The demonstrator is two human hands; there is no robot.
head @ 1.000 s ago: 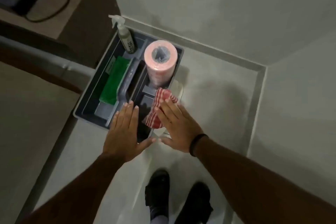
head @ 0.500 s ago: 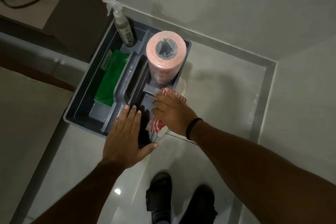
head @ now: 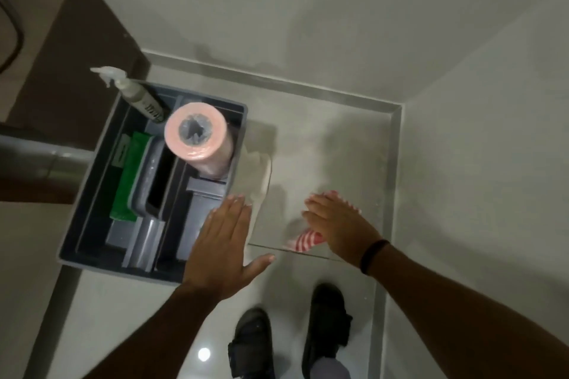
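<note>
A red-and-white striped cloth [head: 303, 240] lies under my right hand [head: 338, 224], which presses it flat with straight fingers on the pale surface to the right of a grey caddy [head: 123, 269]. Only the cloth's corners show past the palm and fingertips. My left hand [head: 221, 243] is spread flat, fingers straight, over the caddy's near right corner, and holds nothing. The caddy holds an upright pink roll [head: 197, 138], a spray bottle [head: 138, 95] and a green cloth [head: 129, 188].
A white cloth [head: 260, 175] lies against the caddy's right side. Grey walls meet in a corner behind and to the right, with a skirting strip [head: 394, 163] along the floor. My two black shoes [head: 252, 344] stand below the hands. Brown furniture [head: 77, 40] stands at the left.
My right hand has slid to the right with the striped cloth, from the caddy's edge out onto the open surface. My left hand has stayed by the caddy's near corner.
</note>
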